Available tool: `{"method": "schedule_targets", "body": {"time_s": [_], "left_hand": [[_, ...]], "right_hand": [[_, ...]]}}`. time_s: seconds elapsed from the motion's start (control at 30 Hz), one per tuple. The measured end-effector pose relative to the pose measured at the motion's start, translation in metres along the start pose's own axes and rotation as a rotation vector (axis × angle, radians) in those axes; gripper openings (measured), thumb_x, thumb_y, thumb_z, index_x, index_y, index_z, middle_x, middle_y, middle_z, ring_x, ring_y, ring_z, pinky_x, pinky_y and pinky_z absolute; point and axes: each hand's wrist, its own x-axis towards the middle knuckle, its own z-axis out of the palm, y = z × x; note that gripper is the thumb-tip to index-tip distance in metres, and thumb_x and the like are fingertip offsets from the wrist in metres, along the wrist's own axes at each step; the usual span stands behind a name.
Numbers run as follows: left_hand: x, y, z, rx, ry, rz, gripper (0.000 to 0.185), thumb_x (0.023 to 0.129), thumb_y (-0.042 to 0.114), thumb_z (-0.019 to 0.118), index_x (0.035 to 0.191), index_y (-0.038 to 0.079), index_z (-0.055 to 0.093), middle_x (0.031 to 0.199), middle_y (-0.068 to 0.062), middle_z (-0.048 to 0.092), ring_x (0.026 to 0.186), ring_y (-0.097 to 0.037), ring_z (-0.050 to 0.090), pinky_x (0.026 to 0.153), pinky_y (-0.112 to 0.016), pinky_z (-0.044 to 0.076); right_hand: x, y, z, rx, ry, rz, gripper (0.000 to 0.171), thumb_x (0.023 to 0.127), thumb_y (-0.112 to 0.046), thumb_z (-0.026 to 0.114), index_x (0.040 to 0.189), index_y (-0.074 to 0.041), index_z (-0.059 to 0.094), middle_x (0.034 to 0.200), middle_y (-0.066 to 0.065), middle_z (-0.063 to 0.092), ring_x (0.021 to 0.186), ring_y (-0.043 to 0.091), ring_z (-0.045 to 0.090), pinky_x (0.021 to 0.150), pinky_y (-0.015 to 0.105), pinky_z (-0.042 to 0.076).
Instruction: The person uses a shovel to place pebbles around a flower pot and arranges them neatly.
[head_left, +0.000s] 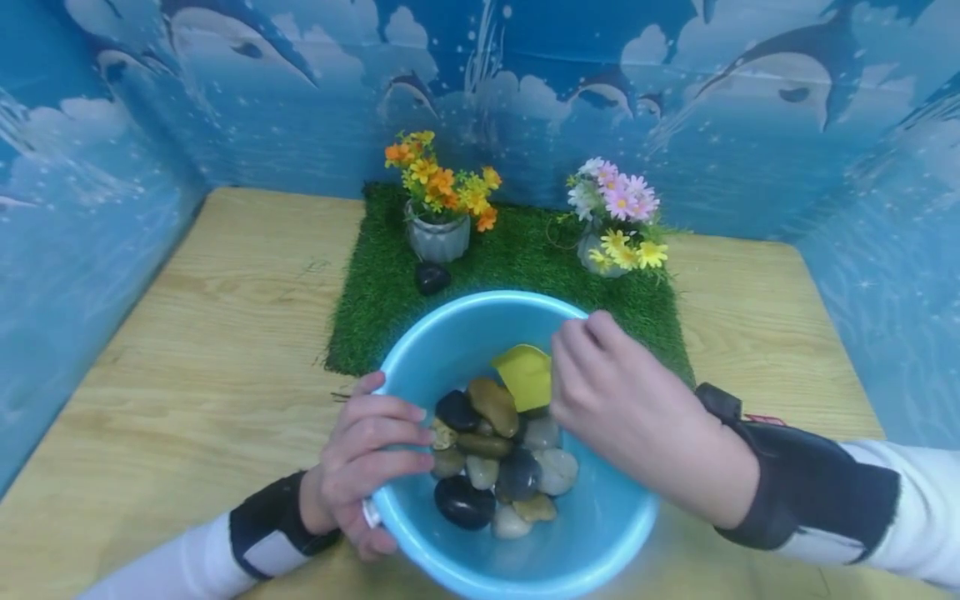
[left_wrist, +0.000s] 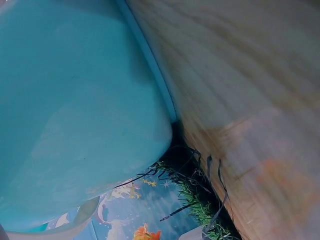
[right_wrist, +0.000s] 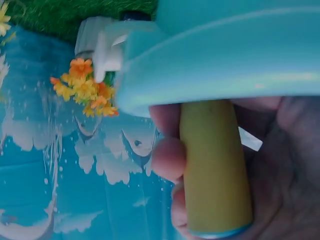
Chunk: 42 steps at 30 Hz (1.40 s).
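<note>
A light blue bucket (head_left: 420, 329) stands in front of the person, holding many smooth stones (head_left: 517, 475) in black, grey, brown and white. My left hand (head_left: 367, 462) grips its left rim, fingers over the inside and thumb outside. Over the right side, my right hand (head_left: 637, 408) holds a yellow shovel; its yellow blade (head_left: 525, 377) dips into the bucket above the stones. In the right wrist view, the fingers wrap the shovel's thick yellow handle (right_wrist: 215, 170), close under the bucket's rim. The left wrist view shows the bucket's outer wall (left_wrist: 85, 110), with the hand out of sight.
Behind the bucket lies a green artificial grass mat (head_left: 510, 242) on the wooden table (head_left: 225, 308). On it stand a pot of orange flowers (head_left: 438, 237), a pot of pink and yellow flowers (head_left: 600, 246) and a black stone (head_left: 432, 278). Blue dolphin-print walls (head_left: 487, 100) surround the table.
</note>
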Motion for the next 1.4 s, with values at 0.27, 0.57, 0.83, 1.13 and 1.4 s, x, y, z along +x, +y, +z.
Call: {"method": "schedule_targets", "body": {"time_s": [0.27,0.57,0.83,1.13,1.4], "left_hand": [[0.005,-0.001,0.001,0.003,0.001,0.008,0.051,0.102,0.041,0.039,0.076,0.002,0.060,0.073,-0.011,0.060,0.076,-0.027,0.055,0.110,-0.045,0.033],[0.004,-0.002,0.001,0.011,0.012,0.014,0.051,0.102,0.041,0.039,0.077,0.002,0.060,0.073,-0.011,0.060,0.077,-0.027,0.055,0.110,-0.046,0.033],[0.003,-0.002,0.002,0.002,-0.001,0.008,0.051,0.101,0.041,0.039,0.077,0.002,0.060,0.074,-0.011,0.061,0.078,-0.027,0.055,0.110,-0.045,0.032],[0.004,-0.003,-0.001,0.000,-0.025,0.006,0.052,0.101,0.042,0.039,0.076,0.002,0.061,0.074,-0.012,0.061,0.078,-0.027,0.055,0.110,-0.045,0.032],[0.004,0.000,0.000,0.004,-0.030,0.003,0.052,0.101,0.042,0.039,0.077,0.002,0.061,0.075,-0.012,0.062,0.078,-0.027,0.055,0.110,-0.045,0.032]], "right_hand": [[0.002,0.002,0.010,0.121,-0.012,-0.056,0.032,0.078,0.000,0.072,0.063,-0.008,0.045,0.060,0.003,0.033,0.057,0.017,0.032,0.055,0.030,0.033],[0.010,-0.002,0.023,0.366,-0.061,-0.115,0.029,0.079,-0.009,0.073,0.064,-0.016,0.049,0.057,-0.006,0.036,0.051,0.009,0.033,0.047,0.024,0.031],[0.007,-0.003,0.022,0.326,-0.031,-0.073,0.028,0.084,-0.012,0.070,0.070,-0.012,0.047,0.061,-0.003,0.033,0.055,0.013,0.030,0.051,0.026,0.028],[0.002,0.012,0.020,0.305,0.046,-0.096,0.015,0.082,-0.002,0.064,0.085,-0.009,0.051,0.071,0.001,0.038,0.067,0.020,0.032,0.064,0.036,0.032],[-0.001,0.017,0.022,0.326,0.092,-0.110,0.017,0.081,0.002,0.061,0.091,-0.010,0.053,0.076,0.001,0.039,0.071,0.022,0.034,0.069,0.040,0.035]]}}
